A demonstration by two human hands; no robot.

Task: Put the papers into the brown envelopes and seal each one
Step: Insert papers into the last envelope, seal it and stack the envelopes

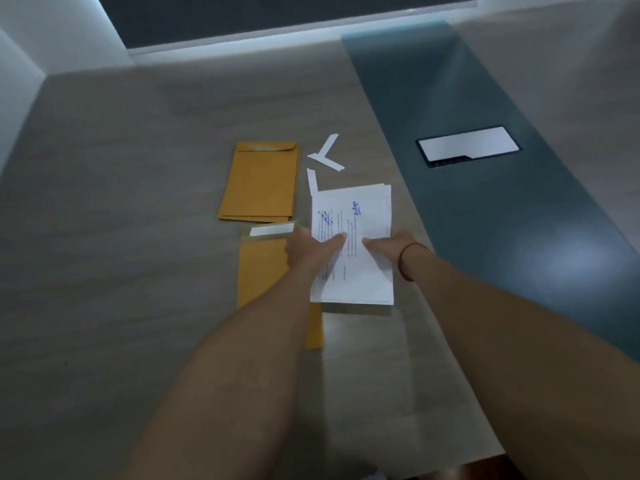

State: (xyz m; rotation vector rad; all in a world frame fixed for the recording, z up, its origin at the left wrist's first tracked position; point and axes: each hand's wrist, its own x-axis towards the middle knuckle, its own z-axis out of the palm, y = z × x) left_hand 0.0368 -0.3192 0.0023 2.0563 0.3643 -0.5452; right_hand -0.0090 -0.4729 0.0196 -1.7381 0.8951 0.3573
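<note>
A stack of white printed papers with blue stamps lies at the table's middle. My left hand grips its left side, thumb on top. My right hand, a red cord at its wrist, holds the right side. Just left of the papers lies a brown envelope with its flap open and a white adhesive strip across the top; my left forearm covers its lower part. Farther back sits a small stack of brown envelopes with flaps folded down.
Several peeled white strips lie scattered behind the papers. A dark blue band runs along the right of the grey table, with a white-faced rectangular panel set in it. A wall closes the left side.
</note>
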